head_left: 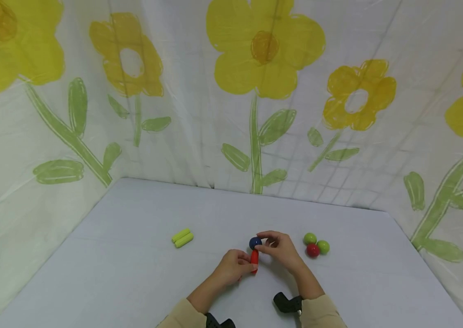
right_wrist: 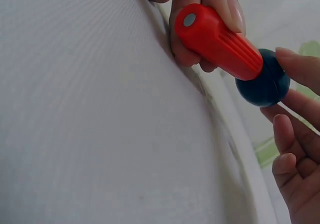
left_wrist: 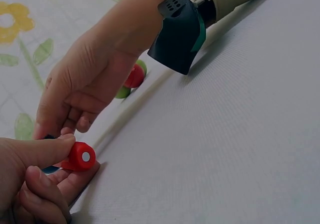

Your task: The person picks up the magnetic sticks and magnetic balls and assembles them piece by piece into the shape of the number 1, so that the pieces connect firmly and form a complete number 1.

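Note:
My left hand [head_left: 230, 266] pinches a red ribbed plastic rod [right_wrist: 220, 41] between thumb and fingers. A round silvery disc marks the rod's near end, seen in both wrist views. At its other end a dark blue ball [right_wrist: 265, 86] touches the rod. My right hand [head_left: 282, 250] pinches that ball between thumb and fingers, just right of the left hand in the head view. Beneath the left hand a small red bit [head_left: 239, 278] shows; most of it is hidden, so its kind is unclear.
Left of the hands, two yellow-green rods [head_left: 182, 238] lie side by side on the white table [head_left: 112, 255]. To the right, two green balls [head_left: 323, 247] and a red ball [head_left: 312, 250] sit clustered. Behind the table hangs a flower-printed curtain [head_left: 190, 150].

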